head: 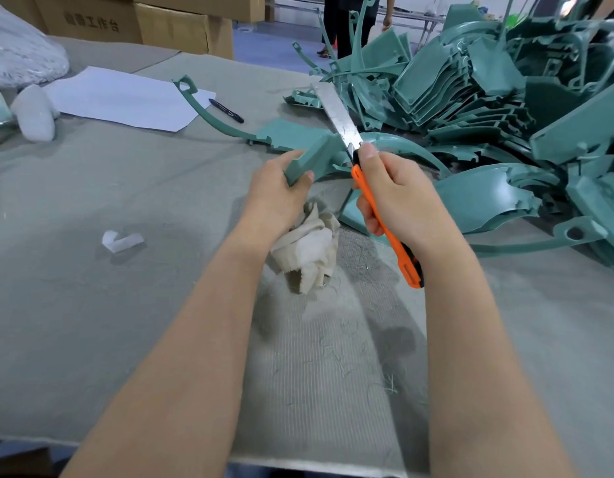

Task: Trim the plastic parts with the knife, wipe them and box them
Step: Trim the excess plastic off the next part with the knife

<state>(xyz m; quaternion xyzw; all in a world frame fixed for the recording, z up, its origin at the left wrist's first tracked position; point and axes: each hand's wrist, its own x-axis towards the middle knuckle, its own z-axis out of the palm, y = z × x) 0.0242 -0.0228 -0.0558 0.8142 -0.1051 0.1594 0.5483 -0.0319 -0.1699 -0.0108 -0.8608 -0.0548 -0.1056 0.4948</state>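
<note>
A grey-green cloth-covered table (91, 305) fills most of the view, its near part littered with fine plastic shavings (336, 353). The left hand (278, 198) is closed around the lower end of a teal plastic part (309, 160), held just above the table. The right hand (395, 198) grips an orange knife (384, 229), its long blade (336, 112) extended and lying against the part's right edge. A crumpled beige rag (312, 246) lies under the wrists. A heap of teal parts (488, 98) crowds the table's right side. Farther left lie a white sheet of paper (122, 98), a black pen (226, 110) and a small white scrap (121, 240). Cardboard boxes (126, 19) stand behind the table, and a person's legs (340, 25) show on the blue floor (271, 43).
</note>
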